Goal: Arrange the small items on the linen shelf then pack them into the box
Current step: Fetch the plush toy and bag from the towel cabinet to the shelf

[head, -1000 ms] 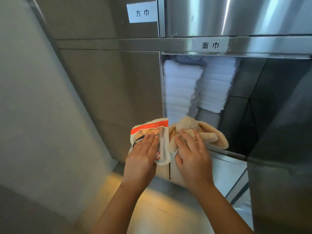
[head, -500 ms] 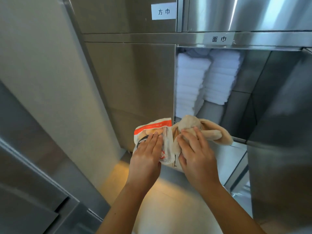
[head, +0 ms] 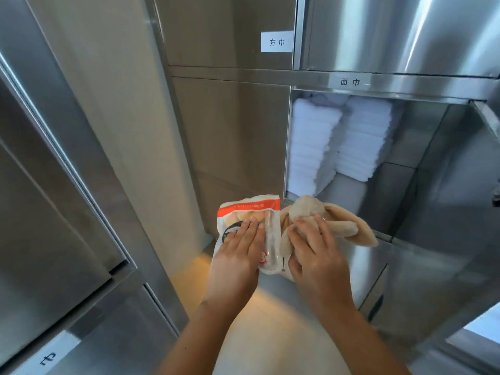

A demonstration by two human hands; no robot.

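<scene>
A door label (head: 276, 41) on the upper cabinet door (head: 230, 31) reads 方巾. A rail label (head: 349, 82) on the steel rail (head: 433, 86) reads 面巾. Print on the packet (head: 250, 206) is too blurred to read.

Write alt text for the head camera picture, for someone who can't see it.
A person's left hand lies flat on an orange-banded plastic packet and the right hand rests on a beige long-eared plush toy beside it, at the front of an open steel linen shelf. Two stacks of folded white towels stand inside the compartment behind them.
</scene>
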